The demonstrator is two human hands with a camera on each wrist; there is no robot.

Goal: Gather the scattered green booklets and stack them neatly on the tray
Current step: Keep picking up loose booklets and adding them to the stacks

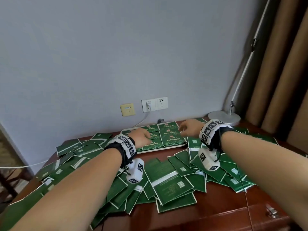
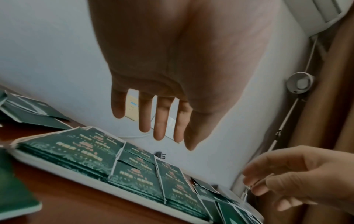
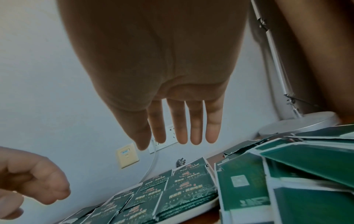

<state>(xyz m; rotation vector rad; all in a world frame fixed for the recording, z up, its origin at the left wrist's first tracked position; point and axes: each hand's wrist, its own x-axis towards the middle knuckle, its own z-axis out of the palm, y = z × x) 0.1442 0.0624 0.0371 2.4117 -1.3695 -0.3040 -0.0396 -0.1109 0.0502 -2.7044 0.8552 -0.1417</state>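
Observation:
A white tray (image 1: 160, 148) lies at the back of the desk, filled with rows of stacked green booklets (image 1: 170, 135) that face up with gold print. Many more green booklets (image 1: 166, 177) lie scattered over the desk, left, front and right of the tray. My left hand (image 1: 143, 137) hovers low over the tray's left half with straight fingers (image 2: 159, 121) and holds nothing. My right hand (image 1: 186, 129) hangs above the tray's right edge, its fingers (image 3: 182, 124) extended and empty. The tray's near rim (image 2: 76, 174) also shows in the left wrist view.
A round lamp base (image 1: 224, 118) stands at the back right beside brown curtains (image 1: 283, 64). Wall sockets (image 1: 155, 104) with a plugged cable sit behind the tray. Bare wooden desk (image 1: 216, 205) shows at the front right, near a metal latch (image 1: 271, 211).

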